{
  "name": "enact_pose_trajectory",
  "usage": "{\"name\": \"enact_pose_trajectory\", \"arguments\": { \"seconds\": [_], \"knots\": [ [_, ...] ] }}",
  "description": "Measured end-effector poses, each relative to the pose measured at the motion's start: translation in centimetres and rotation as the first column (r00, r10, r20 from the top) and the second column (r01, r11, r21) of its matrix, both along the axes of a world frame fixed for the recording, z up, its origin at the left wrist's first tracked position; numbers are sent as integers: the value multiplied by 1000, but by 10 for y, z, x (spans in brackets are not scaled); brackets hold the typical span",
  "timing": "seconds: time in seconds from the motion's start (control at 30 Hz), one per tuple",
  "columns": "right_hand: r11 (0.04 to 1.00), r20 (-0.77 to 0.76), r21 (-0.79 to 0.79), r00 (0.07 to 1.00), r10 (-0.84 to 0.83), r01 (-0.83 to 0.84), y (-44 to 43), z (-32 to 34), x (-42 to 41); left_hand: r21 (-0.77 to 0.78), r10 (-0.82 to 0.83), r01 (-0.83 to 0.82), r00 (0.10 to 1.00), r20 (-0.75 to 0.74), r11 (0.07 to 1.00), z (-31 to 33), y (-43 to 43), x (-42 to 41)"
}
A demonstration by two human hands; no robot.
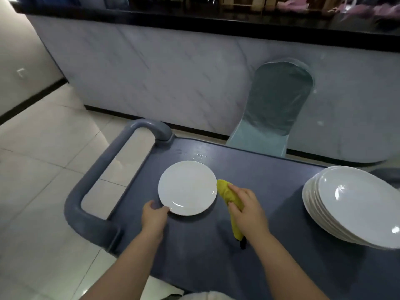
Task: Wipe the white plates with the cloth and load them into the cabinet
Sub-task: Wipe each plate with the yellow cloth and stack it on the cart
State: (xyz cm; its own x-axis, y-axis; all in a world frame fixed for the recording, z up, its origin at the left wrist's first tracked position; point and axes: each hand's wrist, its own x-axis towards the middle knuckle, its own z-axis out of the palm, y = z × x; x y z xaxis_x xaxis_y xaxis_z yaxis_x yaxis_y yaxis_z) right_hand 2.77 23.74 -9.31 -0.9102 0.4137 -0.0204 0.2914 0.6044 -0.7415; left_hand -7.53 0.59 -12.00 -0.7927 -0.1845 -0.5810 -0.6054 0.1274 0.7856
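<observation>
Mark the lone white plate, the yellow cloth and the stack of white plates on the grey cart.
Lone round glossy white plate point(187, 187): head view, middle of its face.
Bunched yellow cloth point(223, 190): head view, upper end, next to the plate's rim.
Stack of white plates point(355, 202): head view, hollow of the top plate.

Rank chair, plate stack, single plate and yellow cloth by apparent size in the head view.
1. chair and plate stack: too alike to rank; the stack runs off frame.
2. single plate.
3. yellow cloth, partly hidden by the right hand.
</observation>
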Motion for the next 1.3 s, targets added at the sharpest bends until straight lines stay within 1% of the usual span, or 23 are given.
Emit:
{"name": "enact_pose_trajectory", "arguments": {
  "seconds": [0.07, 0.1, 0.13, 0.2, 0.33, 0.47, 0.53, 0.63, 0.7, 0.73, 0.77, 0.8, 0.83, 0.87, 0.93, 0.97, 1.0, 1.03, 1.07, 1.1, 1.13, 1.2, 1.3],
  "knots": [
    [1000, 24, -25, 1000, -13, 14, -4, -4, -6, 201, -1, -20, 995, 103, 979, 1, 0, -16],
    [999, 32, -36, 999, -24, 26, -5, -5, -9, 254, 7, -46, 988, 152, 966, 4, 1, -24],
    [998, 43, -40, 998, -37, 38, -6, -6, -11, 265, 17, -70, 981, 195, 962, 6, 2, -31],
    [998, 59, -29, 997, -58, 60, -7, -6, -15, 223, 5, -51, 979, 202, 974, 6, 4, -42],
    [993, 23, -42, 994, -107, 108, -5, -4, -17, 69, -103, 101, 994, 22, 993, 14, 9, -52],
    [986, -5, -65, 988, -152, 151, 1, -1, -17, 75, -223, 234, 966, -134, 969, 36, 14, -63],
    [986, -33, -46, 986, -161, 160, 1, 3, -17, 38, -299, 312, 933, -200, 949, 55, 20, -75],
    [984, -65, -14, 982, -176, 175, 0, 10, -17, -103, -450, 438, 859, -246, 893, 92, 32, -95],
    [986, -69, 25, 984, -162, 164, -1, 14, -17, -225, -578, 535, 779, -242, 815, 113, 36, -104],
    [987, -74, 53, 986, -148, 153, -2, 15, -17, -260, -617, 563, 752, -232, 784, 121, 35, -108],
    [986, -79, 85, 987, -137, 144, -2, 17, -17, -264, -628, 573, 744, -228, 776, 129, 32, -111],
    [984, -82, 110, 988, -133, 141, -1, 17, -16, -219, -607, 567, 760, -232, 794, 135, 25, -114],
    [983, -88, 107, 987, -137, 146, -1, 17, -15, -120, -562, 550, 793, -237, 826, 140, 14, -115],
    [984, -99, 65, 983, -157, 164, 0, 16, -14, 25, -511, 529, 829, -228, 848, 142, 0, -115],
    [967, -158, -127, 958, -241, 222, -1, 18, -13, 327, -442, 476, 880, -176, 817, 133, -31, -107],
    [949, -195, -210, 941, -276, 235, -4, 22, -14, 423, -424, 445, 894, -147, 790, 124, -42, -97],
    [947, -238, -237, 932, -274, 217, -11, 27, -16, 474, -412, 417, 903, -121, 775, 113, -49, -85],
    [958, -275, -231, 933, -231, 169, -21, 34, -21, 503, -395, 387, 914, -96, 773, 102, -49, -72],
    [976, -287, -195, 946, -150, 95, -34, 42, -27, 527, -371, 355, 925, -80, 772, 92, -45, -60],
    [991, -258, -133, 965, -41, 6, -49, 50, -36, 554, -347, 326, 935, -71, 766, 84, -38, -49],
    [995, -201, -35, 976, 82, -91, -67, 55, -46, 586, -332, 303, 941, -61, 752, 78, -30, -40],
    [960, -93, 122, 960, 264, -252, -99, 51, -55, 646, -312, 262, 949, -38, 717, 74, -18, -29],
    [941, -105, 168, 944, 312, -293, -97, 37, -33, 662, -299, 276, 951, -81, 697, 74, -22, -25]
  ]
}}
